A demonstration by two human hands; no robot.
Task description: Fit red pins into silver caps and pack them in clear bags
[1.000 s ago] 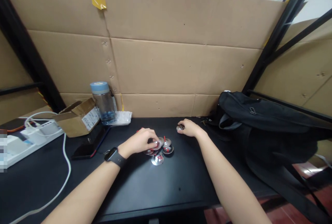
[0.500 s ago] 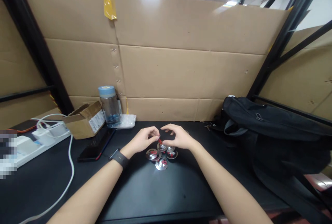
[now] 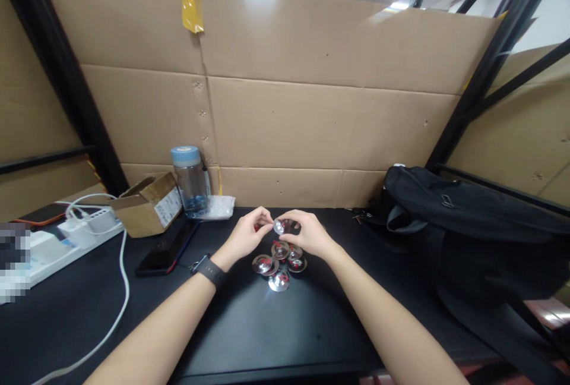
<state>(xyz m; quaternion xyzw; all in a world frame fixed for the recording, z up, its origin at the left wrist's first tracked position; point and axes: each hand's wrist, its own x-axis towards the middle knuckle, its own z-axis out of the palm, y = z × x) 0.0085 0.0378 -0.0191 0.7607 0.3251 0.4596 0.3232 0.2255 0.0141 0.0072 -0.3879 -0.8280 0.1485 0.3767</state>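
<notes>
My right hand (image 3: 310,233) grips a shiny metal disc (image 3: 279,227) between thumb and fingers, tilted up above the table. Close beside it on the left is my left hand (image 3: 249,233), thumb and fingertips pinched together at the disc's left edge; a bit of red shows between its fingers. Below both hands, several round domed metal discs (image 3: 278,280) with red parts lie in a loose cluster on the black table (image 3: 267,331), some overlapping. A dark watch is on my left wrist.
To the left are a phone (image 3: 164,249), an open cardboard box (image 3: 145,207), a blue-lidded bottle (image 3: 189,183), a bubble-wrap packet (image 3: 221,207) and a white power strip (image 3: 95,227) with cables. A black backpack (image 3: 472,212) lies at the right. Cardboard panels (image 3: 312,129) stand behind.
A metal disc is now raised in my right hand, whose fingers were apart around empty space before. My left hand stays pinched and has risen slightly.
</notes>
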